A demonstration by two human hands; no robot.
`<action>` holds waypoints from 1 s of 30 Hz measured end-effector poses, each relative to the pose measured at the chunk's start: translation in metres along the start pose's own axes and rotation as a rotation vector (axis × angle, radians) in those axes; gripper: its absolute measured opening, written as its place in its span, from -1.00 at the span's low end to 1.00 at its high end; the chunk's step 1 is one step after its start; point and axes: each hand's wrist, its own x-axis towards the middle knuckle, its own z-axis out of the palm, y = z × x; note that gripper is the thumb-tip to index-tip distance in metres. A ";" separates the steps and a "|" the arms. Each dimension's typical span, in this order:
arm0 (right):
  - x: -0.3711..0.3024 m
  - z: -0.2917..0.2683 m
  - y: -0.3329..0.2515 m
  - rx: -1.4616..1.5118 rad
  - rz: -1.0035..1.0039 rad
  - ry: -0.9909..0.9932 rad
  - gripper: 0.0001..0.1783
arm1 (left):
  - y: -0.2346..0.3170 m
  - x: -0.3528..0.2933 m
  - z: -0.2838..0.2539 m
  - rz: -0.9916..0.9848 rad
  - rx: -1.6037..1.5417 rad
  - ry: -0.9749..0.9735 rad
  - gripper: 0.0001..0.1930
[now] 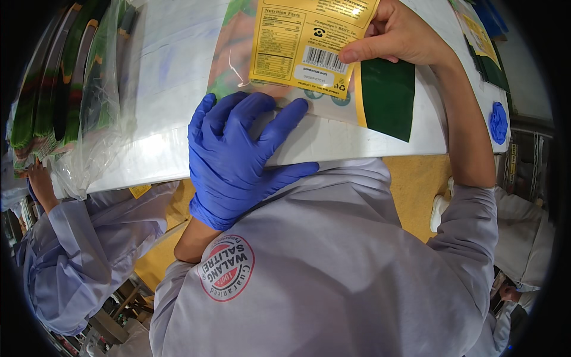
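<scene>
left hand (238, 149) — 1 blue glove (223, 178) | grey shirt (333, 268) — round red-and-white logo (228, 269)

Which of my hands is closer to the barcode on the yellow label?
Right. Your bare right hand has its thumb on the yellow label, beside the barcode; your gloved left hand sits below, fingertips short of the label's lower edge.

Printed sheet (276, 68): yellow, patterned with black lines and a white-backed barcode (324, 58)
Flat pouch (386, 98): dark green at one end, bordered by yellow
Gloved left hand (235, 143): covered in plain blue
Shirt (339, 256): lavender-grey, marked with a red-and-black roundel (228, 268)
</scene>
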 end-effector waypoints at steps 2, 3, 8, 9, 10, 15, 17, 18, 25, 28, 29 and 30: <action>0.004 -0.001 0.010 0.051 -0.073 -0.022 -0.61 | -0.001 -0.001 0.001 -0.005 -0.008 0.000 -0.21; 0.005 -0.001 0.013 0.077 -0.113 -0.031 -0.60 | 0.000 -0.001 0.002 -0.006 -0.009 0.000 -0.21; 0.003 -0.002 0.010 0.063 -0.068 -0.046 -0.56 | 0.001 -0.001 0.000 -0.004 0.003 -0.005 -0.21; 0.003 -0.002 0.009 0.069 -0.059 -0.050 -0.56 | 0.001 -0.001 0.001 -0.006 0.000 -0.005 -0.22; 0.002 0.000 0.006 0.098 -0.080 -0.047 -0.55 | 0.001 -0.001 0.001 -0.006 0.006 -0.006 -0.22; 0.006 -0.002 0.012 0.051 -0.142 -0.083 -0.53 | 0.003 0.000 0.002 -0.007 0.025 -0.002 -0.21; 0.003 0.001 0.006 0.048 -0.109 -0.056 -0.52 | 0.003 -0.001 0.003 -0.009 0.009 -0.001 -0.21; 0.002 0.003 0.003 0.046 -0.093 -0.042 -0.52 | 0.002 -0.001 0.004 -0.009 0.001 0.000 -0.21; 0.001 0.001 0.012 0.007 -0.087 -0.074 -0.56 | 0.004 -0.001 0.003 -0.035 -0.015 -0.034 -0.21; -0.003 0.007 0.004 -0.326 -0.080 0.018 -0.64 | 0.005 0.000 0.001 -0.060 -0.038 -0.115 -0.21; -0.001 0.017 0.000 -0.510 -0.030 0.128 -0.53 | 0.005 0.000 0.001 -0.058 -0.039 -0.116 -0.20; 0.000 0.024 -0.005 -0.701 0.018 0.242 -0.38 | 0.005 0.001 0.001 -0.058 -0.040 -0.107 -0.20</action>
